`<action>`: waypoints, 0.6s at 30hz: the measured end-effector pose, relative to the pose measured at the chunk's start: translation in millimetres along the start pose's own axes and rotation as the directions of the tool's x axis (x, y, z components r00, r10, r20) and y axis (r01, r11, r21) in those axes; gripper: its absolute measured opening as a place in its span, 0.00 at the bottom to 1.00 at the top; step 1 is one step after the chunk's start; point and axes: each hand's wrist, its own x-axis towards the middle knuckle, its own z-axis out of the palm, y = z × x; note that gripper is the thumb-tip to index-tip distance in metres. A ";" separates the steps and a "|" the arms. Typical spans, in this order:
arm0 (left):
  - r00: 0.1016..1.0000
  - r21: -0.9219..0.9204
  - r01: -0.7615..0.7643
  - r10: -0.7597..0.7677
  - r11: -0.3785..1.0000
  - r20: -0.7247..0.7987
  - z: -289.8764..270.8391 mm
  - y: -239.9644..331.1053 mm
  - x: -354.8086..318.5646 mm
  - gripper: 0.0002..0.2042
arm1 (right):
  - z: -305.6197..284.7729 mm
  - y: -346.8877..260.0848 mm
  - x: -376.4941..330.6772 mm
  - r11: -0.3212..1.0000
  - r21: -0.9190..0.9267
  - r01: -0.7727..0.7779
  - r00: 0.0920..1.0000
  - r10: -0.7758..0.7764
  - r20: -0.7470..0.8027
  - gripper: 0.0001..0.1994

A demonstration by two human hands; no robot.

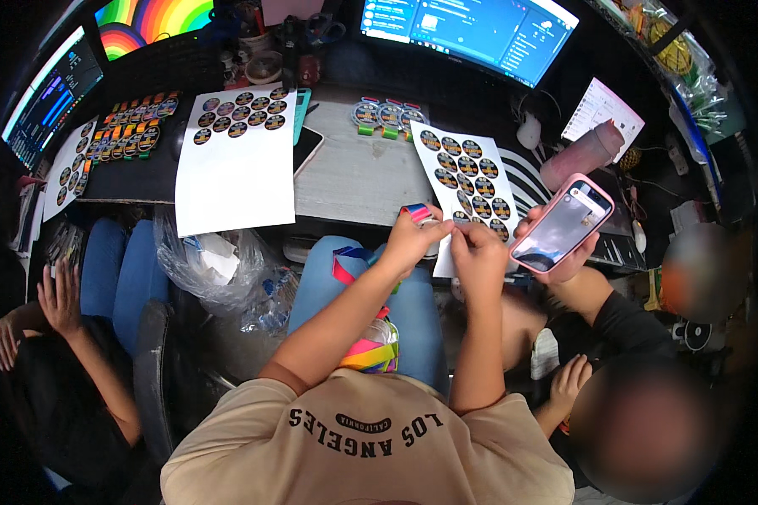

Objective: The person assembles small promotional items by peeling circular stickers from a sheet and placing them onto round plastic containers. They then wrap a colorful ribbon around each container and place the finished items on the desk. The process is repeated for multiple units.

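My left hand [408, 246] is closed around a medal with a bright striped ribbon [415, 212]; the fingers hide most of its metal disc. Close beside it, the fingers of my right hand [482, 252] are pinched together at the lower left of a white sheet of round black stickers [436, 263]. What lies between those fingertips is too small to make out. The sheet hangs over the table's front edge. On my lap lie several medals with rainbow ribbons [370, 358], partly hidden by my shirt.
Another sticker sheet [232, 181] lies left on the grey table [345, 181]. Finished-looking medals [387, 115] lie at the back, more [126, 135] at far left. A person at right holds a pink phone [564, 223] near my right hand; another person's hand [59, 299] is at left.
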 end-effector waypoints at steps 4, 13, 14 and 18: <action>0.998 -0.069 -0.063 0.065 0.996 0.020 -1.0 -1.3 0.0 0.08 | 4.7 -2.9 1.1 1.000 0.018 -0.016 1.000 0.016 -0.017 0.07; 0.997 0.090 -0.064 0.068 0.994 -0.041 -1.4 -10.4 5.2 0.08 | 6.2 10.1 -3.0 0.993 -0.046 -0.112 0.994 0.111 -0.022 0.11; 0.997 0.118 -0.026 0.034 0.993 -0.068 -1.1 -9.0 6.1 0.07 | 6.9 13.0 -1.4 0.984 -0.095 -0.152 0.988 0.151 -0.018 0.11; 0.999 0.047 -0.034 0.036 0.998 -0.038 0.1 -4.1 3.8 0.08 | 9.2 22.5 0.8 0.985 0.093 -0.142 0.988 0.146 -0.042 0.12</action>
